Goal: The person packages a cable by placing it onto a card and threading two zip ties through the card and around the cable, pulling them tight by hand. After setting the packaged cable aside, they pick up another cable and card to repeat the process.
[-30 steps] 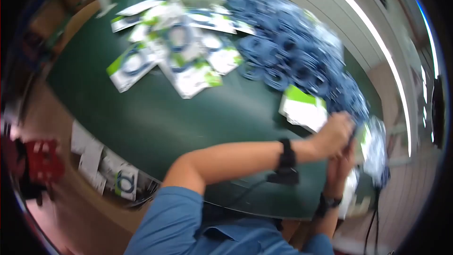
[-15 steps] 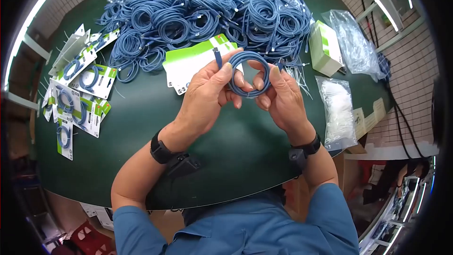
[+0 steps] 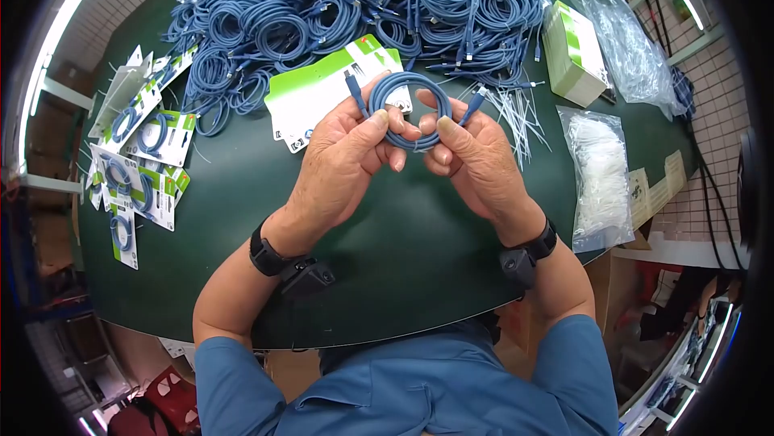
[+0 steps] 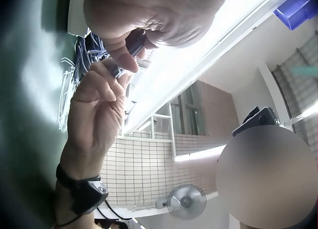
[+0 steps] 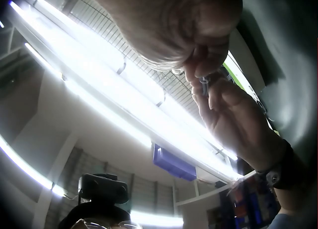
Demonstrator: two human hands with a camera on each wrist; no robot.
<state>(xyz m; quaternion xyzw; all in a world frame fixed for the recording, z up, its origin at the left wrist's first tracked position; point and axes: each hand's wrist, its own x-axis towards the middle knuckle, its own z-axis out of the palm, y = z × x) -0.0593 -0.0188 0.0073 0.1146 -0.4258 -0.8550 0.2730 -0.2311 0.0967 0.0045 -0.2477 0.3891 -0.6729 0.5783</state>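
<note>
A coiled blue cable (image 3: 407, 79) is held up between both hands above the table, its loop facing the head camera. My left hand (image 3: 339, 150) pinches its left side, thumb in front, with one connector (image 3: 352, 85) sticking up beside the index finger. On the opposite side my right hand (image 3: 484, 158) pinches the coil, thumb in front, and the other connector (image 3: 474, 103) points up past those fingers. Both hands also meet around the cable in the left wrist view, where the right hand (image 4: 94, 107) shows below the left. Behind the coil lie green-and-white cards (image 3: 310, 93).
A large heap of coiled blue cables (image 3: 274, 33) spans the back. Carded cables (image 3: 153, 137) are piled at left. At right are loose white cable ties (image 3: 516, 117), a stack of green-and-white cards (image 3: 574, 57), a bag of white ties (image 3: 598, 170) and clear plastic bags (image 3: 633, 57).
A second ago both hands were at the table's right side, blurred. By half a second ago they held the coil up at the middle; since then the grip has stayed much the same.
</note>
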